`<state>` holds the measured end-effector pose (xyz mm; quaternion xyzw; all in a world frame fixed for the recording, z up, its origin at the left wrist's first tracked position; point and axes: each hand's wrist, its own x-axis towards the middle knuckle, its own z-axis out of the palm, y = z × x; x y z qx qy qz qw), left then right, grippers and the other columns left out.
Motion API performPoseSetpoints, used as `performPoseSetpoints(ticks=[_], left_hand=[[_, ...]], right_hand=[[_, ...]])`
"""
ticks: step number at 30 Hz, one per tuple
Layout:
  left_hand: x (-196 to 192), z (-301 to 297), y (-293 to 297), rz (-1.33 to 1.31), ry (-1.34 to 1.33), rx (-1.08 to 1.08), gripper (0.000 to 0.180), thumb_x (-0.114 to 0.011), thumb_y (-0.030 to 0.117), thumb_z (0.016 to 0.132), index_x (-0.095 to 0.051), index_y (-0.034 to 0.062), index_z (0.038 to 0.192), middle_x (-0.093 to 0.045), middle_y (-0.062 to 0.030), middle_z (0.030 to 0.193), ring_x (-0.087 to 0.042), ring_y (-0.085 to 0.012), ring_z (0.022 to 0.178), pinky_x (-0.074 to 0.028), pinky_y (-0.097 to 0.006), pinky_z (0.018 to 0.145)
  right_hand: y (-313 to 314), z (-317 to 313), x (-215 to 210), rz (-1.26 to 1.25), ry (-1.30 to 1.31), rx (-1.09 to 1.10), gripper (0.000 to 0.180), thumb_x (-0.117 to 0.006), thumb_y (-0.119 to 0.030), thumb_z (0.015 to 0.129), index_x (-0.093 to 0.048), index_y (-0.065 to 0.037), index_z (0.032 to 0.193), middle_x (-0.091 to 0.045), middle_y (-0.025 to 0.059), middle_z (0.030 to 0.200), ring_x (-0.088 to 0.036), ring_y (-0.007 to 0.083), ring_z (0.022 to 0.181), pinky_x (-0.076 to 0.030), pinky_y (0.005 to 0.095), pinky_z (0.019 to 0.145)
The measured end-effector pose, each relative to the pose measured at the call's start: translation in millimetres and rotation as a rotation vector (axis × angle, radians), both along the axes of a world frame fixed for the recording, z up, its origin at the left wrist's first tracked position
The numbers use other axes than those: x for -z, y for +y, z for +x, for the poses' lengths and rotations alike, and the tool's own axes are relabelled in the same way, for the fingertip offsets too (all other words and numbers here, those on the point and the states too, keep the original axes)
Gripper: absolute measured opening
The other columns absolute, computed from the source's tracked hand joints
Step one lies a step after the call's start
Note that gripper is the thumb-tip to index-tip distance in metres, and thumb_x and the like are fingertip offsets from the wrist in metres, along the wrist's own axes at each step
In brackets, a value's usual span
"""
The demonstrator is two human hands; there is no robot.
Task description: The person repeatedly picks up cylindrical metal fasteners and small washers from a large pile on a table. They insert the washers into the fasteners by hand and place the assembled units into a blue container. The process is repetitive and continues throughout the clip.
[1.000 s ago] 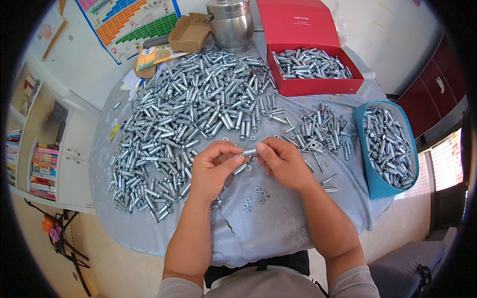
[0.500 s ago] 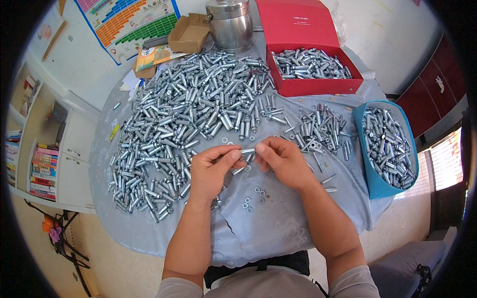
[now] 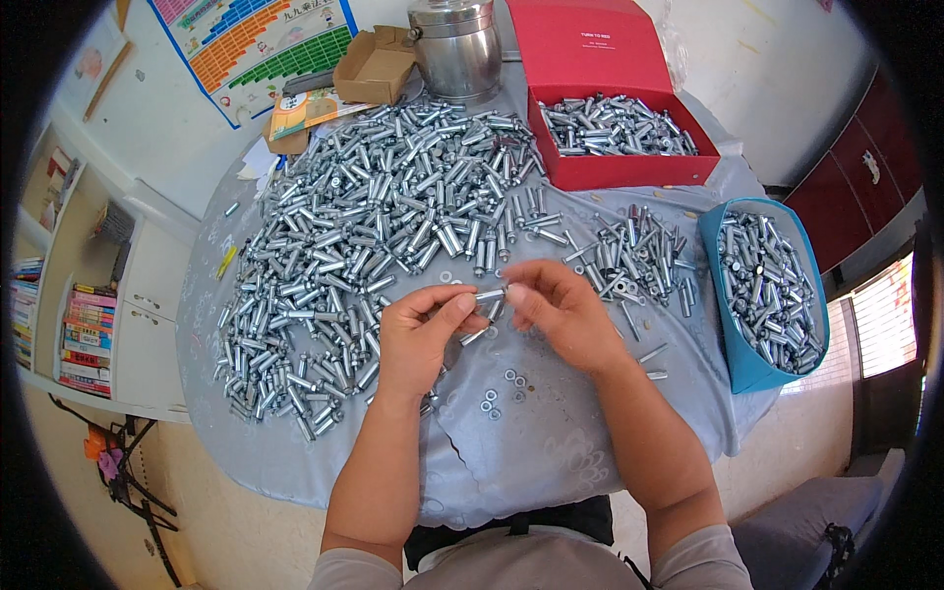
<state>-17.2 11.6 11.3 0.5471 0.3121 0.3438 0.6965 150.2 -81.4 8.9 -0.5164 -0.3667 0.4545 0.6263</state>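
Head cam, looking straight down at a round table [image 3: 551, 462] with a pale blue-grey cloth on it. Both hands meet around the middle of the table, a bit toward the near edge. The left hand [image 3: 418, 339] has thumb and fingertips pinched shut on one end of a small silver bolt [image 3: 489, 295], and the right hand [image 3: 560, 310] is pinched on the other end, fingers curled in tight. Can't tell if there's anything else between the right fingertips, too small. A second bolt seems to poke out under the left hand's fingers.

Just below the hands, toward the near edge, a few loose washers [image 3: 501, 385] lie on the cloth. The whole left and far part of the table is buried under a big heap of silver bolts [image 3: 364, 226]. A smaller pile [image 3: 639, 261] sits just right of the hands. At the far edge there's a red box [image 3: 629, 169] full of the same parts, and at the right edge a blue bin [image 3: 733, 344], also loaded. A steel pot [image 3: 457, 44] and an open cardboard box [image 3: 369, 67] sit at the far edge.
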Motion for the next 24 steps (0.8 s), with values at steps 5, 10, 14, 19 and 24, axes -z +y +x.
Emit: performPoseSetpoints(ticks=[5, 10, 14, 19, 24], left_hand=[[-2.4, 0.4, 0.3, 0.001, 0.012, -0.018, 0.017, -0.064, 0.008, 0.089, -0.067, -0.0036, 0.101, -0.069, -0.0110, 0.085, -0.069, -0.0178, 0.071, -0.056, -0.028, 0.068], [-1.7, 0.1, -0.8, -0.015, -0.011, -0.009, 0.018, -0.065, 0.007, 0.089, -0.067, -0.0044, 0.101, -0.069, -0.0108, 0.085, -0.069, -0.0171, 0.072, -0.057, -0.027, 0.068], [-0.7, 0.7, 0.3, -0.037, -0.032, -0.007, 0.017, -0.065, 0.007, 0.089, -0.067, -0.0048, 0.101, -0.069, -0.0106, 0.085, -0.069, -0.0170, 0.072, -0.057, -0.027, 0.068], [-1.6, 1.1, -1.3, -0.021, -0.006, -0.002, 0.017, -0.065, 0.007, 0.089, -0.066, -0.0051, 0.101, -0.069, -0.0108, 0.086, -0.069, -0.0174, 0.072, -0.057, -0.028, 0.069], [-1.6, 0.9, -1.0, -0.034, -0.032, -0.006, 0.017, -0.065, 0.007, 0.089, -0.066, -0.0053, 0.102, -0.069, -0.0109, 0.085, -0.069, -0.0179, 0.072, -0.057, -0.028, 0.069]], right_hand=[[-0.7, 0.4, -2.7, 0.015, -0.068, -0.002, 0.022, -0.064, -0.014, 0.091, -0.062, -0.001, 0.109, -0.061, 0.0008, 0.088, -0.056, 0.0070, 0.070, -0.047, 0.0227, 0.064], [0.2, 4.3, -0.5, -0.098, -0.048, -0.031, 0.022, -0.066, -0.009, 0.088, -0.063, -0.003, 0.109, -0.061, 0.0006, 0.084, -0.056, 0.0067, 0.070, -0.047, 0.0222, 0.064], [-1.0, -3.7, -10.0, -0.019, 0.012, 0.042, 0.022, -0.066, -0.006, 0.087, -0.063, -0.003, 0.109, -0.062, 0.0013, 0.086, -0.056, 0.0070, 0.070, -0.047, 0.0222, 0.064], [0.3, 6.9, 4.9, -0.093, -0.016, -0.028, 0.019, -0.064, -0.012, 0.090, -0.063, -0.002, 0.106, -0.062, 0.0030, 0.086, -0.056, 0.0074, 0.069, -0.047, 0.0226, 0.063], [-0.8, -1.3, -6.7, -0.057, 0.059, 0.035, 0.020, -0.061, -0.018, 0.093, -0.063, -0.001, 0.104, -0.062, 0.0035, 0.085, -0.056, 0.0078, 0.068, -0.047, 0.0227, 0.061]])
